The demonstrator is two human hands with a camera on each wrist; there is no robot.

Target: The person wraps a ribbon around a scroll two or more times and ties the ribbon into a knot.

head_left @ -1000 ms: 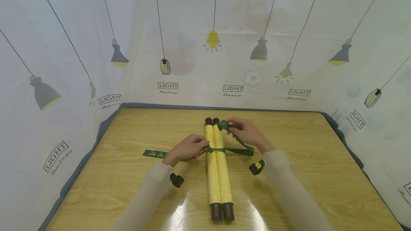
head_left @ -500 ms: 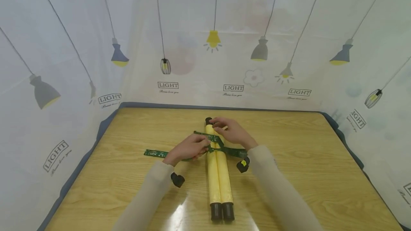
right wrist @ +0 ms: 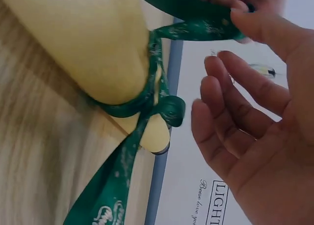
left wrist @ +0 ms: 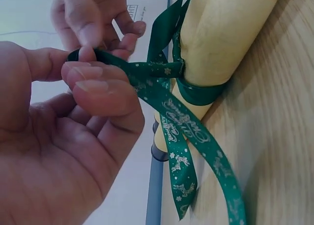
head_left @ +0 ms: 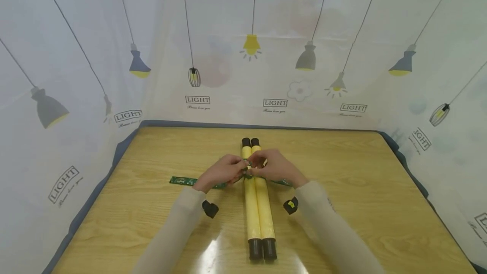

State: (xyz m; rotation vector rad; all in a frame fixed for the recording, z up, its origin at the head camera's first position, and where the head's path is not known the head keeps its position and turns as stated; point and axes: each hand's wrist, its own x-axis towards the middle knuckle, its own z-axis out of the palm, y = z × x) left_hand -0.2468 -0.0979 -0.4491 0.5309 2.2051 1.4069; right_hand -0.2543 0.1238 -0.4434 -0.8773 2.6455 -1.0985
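Observation:
Two yellow rolls [head_left: 253, 219] with dark end caps lie side by side, bound around the middle by a green printed ribbon [left wrist: 189, 122]. My left hand [head_left: 222, 169] pinches a folded part of the ribbon between thumb and fingers, just left of the rolls. Over the rolls is my right hand [head_left: 279, 166]; in the right wrist view its thumb [right wrist: 260, 26] touches the ribbon near the left fingers. Its other fingers [right wrist: 213, 126] are loosely bent and apart from the ribbon. A small ribbon loop [right wrist: 171, 111] shows at the binding. One ribbon tail [head_left: 182, 180] lies to the left.
The rolls rest on a wood-grain table [head_left: 361, 206]. A white curtain [head_left: 236, 7] printed with lamps stands behind and on both sides. A black wrist camera hangs below each sleeve, the left camera [head_left: 210, 209] and the right camera [head_left: 291, 206].
My right hand has carried its ribbon end leftward across the rolls, let it go, then lowered towards the left hand. My left hand keeps its pinch in nearly the same place.

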